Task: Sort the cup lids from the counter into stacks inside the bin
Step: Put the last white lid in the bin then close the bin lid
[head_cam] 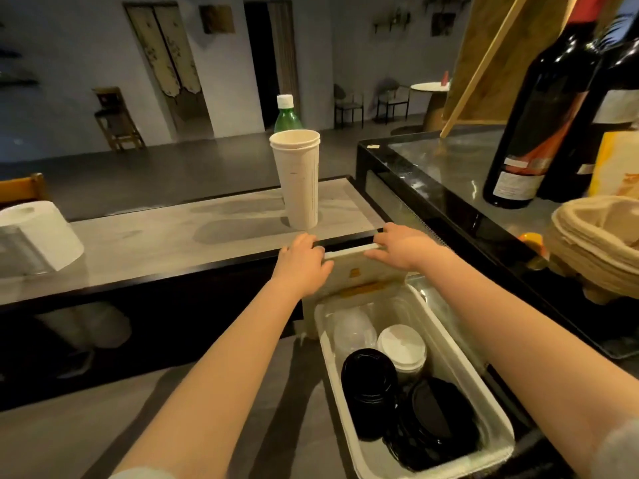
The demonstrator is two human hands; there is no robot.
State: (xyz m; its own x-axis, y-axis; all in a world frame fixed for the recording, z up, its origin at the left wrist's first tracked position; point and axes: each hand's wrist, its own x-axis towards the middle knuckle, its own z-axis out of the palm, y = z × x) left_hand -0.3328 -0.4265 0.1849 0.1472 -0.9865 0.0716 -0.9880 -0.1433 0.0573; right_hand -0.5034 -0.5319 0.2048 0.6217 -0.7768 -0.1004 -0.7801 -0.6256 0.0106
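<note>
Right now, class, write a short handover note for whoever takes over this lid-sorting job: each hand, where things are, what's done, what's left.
Left hand: fingers curled over the top edge of the flat white carton with yellow print, which stands upright behind the white plastic bin.
Right hand: laid on the same edge, fingers fairly straight.
Bin: holds stacks of clear domed lids, white round lids and black round lids; a second black pile leans at its near end.
Done: no loose lids show on the grey counter.
Left: probably only straightening the leaning pile.
</note>
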